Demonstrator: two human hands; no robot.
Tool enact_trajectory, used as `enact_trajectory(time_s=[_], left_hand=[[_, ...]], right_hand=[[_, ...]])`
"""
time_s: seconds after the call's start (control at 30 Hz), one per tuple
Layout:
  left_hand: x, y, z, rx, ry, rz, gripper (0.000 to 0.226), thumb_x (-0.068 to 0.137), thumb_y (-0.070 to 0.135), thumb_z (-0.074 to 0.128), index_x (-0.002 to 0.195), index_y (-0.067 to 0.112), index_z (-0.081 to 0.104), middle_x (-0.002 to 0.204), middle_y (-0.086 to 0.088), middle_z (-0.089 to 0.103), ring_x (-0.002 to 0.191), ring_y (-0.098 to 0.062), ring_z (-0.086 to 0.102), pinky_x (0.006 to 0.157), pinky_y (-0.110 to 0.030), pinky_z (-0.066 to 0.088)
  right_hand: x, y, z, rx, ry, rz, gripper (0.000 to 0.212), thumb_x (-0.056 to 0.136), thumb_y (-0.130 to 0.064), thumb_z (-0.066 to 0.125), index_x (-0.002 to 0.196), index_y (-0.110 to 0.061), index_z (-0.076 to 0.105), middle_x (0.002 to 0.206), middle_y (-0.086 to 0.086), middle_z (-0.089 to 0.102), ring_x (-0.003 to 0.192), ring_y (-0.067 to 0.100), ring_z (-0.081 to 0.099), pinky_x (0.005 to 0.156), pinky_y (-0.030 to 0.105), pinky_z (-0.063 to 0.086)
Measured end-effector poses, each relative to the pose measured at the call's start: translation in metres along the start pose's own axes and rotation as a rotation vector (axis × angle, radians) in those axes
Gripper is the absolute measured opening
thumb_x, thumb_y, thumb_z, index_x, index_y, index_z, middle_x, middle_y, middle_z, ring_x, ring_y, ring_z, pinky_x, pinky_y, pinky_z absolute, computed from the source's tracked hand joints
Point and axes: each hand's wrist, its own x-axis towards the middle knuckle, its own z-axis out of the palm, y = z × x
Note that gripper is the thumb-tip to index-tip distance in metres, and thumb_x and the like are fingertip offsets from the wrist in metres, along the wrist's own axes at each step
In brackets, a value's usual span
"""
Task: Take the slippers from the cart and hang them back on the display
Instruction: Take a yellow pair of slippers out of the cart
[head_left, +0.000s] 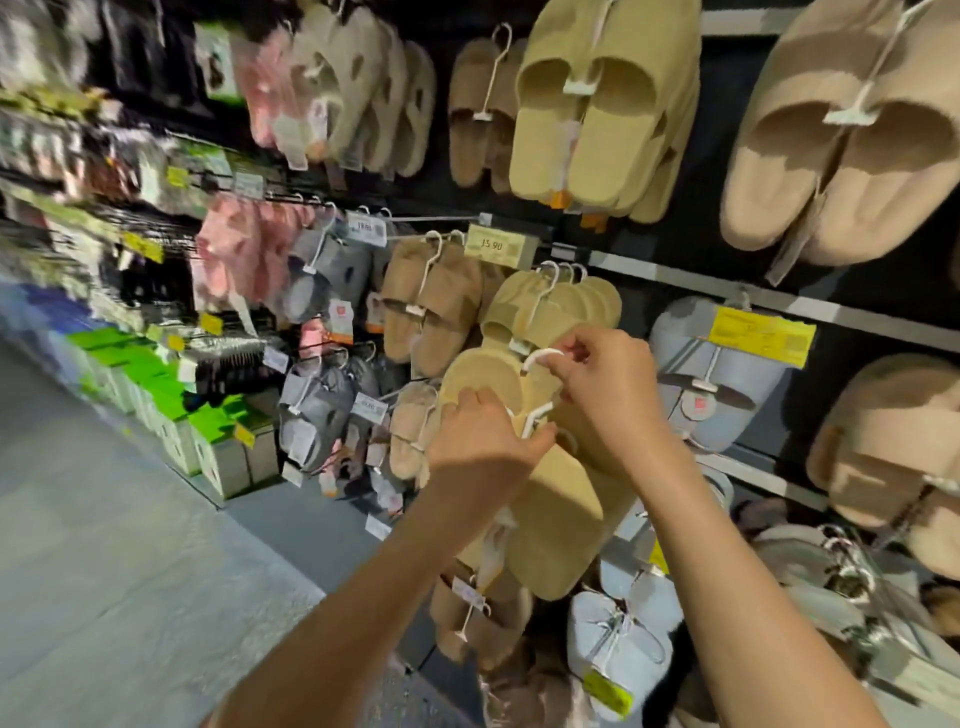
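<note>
The left hand (480, 434) grips a pair of yellow slippers (545, 499) by the toe end, fingers curled over the upper edge, and holds them up against the display wall (737, 171). The right hand (608, 384) pinches the pair's white plastic hook (543, 358) between thumb and fingertips, just above the left hand. Directly above that hook hangs a row of matching yellow slippers (550, 306) on a peg, their hooks packed close together, with little room at the peg's end. A price tag (496, 244) above the right hand reads 15.90. To the left of the left hand tan slippers (431, 306) hang near; to the right of the right hand, grey slippers (727, 374) under a yellow label (761, 335) too blurred to read. Open floor (104, 545) lies below left.
</note>
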Motion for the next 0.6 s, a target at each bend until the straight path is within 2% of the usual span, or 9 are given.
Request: enact_trajectory(time_s=[0.3,0.33,0.4,0.43,0.53,0.6], left_hand=[[0.11,-0.011,0.028,-0.001,0.0,-0.032,0.064,0.081,0.063,0.052,0.111,0.007,0.05,0.112,-0.01,0.055,0.11,-0.027,0.052,0.085,-0.034,0.044],[0.119,-0.013,0.032,0.034,0.091,-0.026,0.064,0.077,0.064,0.057,0.104,0.005,0.054,0.104,-0.011,0.059,0.101,-0.028,0.057,0.078,-0.032,0.047],[0.133,-0.016,0.034,0.124,0.176,-0.023,0.065,0.061,0.065,0.071,0.081,0.003,0.06,0.078,-0.012,0.063,0.074,-0.028,0.064,0.056,-0.025,0.047],[0.142,-0.018,0.035,0.098,0.209,-0.009,0.065,0.062,0.064,0.072,0.081,0.003,0.06,0.078,-0.013,0.063,0.073,-0.028,0.064,0.055,-0.024,0.045],[0.175,-0.02,0.041,0.018,-0.033,-0.065,0.065,0.082,0.063,0.052,0.112,0.005,0.051,0.112,-0.012,0.057,0.108,-0.029,0.053,0.082,-0.031,0.042],[0.194,-0.02,0.041,0.034,-0.076,-0.064,0.065,0.083,0.064,0.048,0.112,0.006,0.051,0.113,-0.011,0.057,0.109,-0.028,0.052,0.082,-0.03,0.04]], right_hand=[[0.094,0.042,0.064,-0.004,0.022,0.086,0.029,0.084,-0.029,0.066,0.071,-0.004,0.066,0.06,0.012,0.064,0.06,0.03,0.062,0.064,0.044,0.054],[0.104,0.048,0.07,-0.003,0.015,0.102,0.03,0.083,-0.03,0.066,0.068,-0.005,0.066,0.059,0.011,0.063,0.059,0.029,0.061,0.065,0.043,0.054],[0.121,0.056,0.084,0.007,0.002,0.114,0.032,0.082,-0.03,0.067,0.063,-0.005,0.064,0.057,0.012,0.062,0.06,0.028,0.061,0.066,0.044,0.054],[0.128,0.06,0.09,0.013,-0.001,0.111,0.033,0.082,-0.03,0.067,0.062,-0.004,0.064,0.056,0.013,0.062,0.06,0.029,0.061,0.066,0.044,0.054],[0.149,0.067,0.102,0.026,0.004,0.113,0.032,0.082,-0.026,0.066,0.066,0.002,0.065,0.058,0.02,0.063,0.061,0.032,0.062,0.066,0.045,0.053],[0.163,0.073,0.105,0.009,-0.014,0.136,0.028,0.084,-0.023,0.064,0.07,0.002,0.065,0.062,0.019,0.064,0.063,0.031,0.063,0.067,0.045,0.054]])
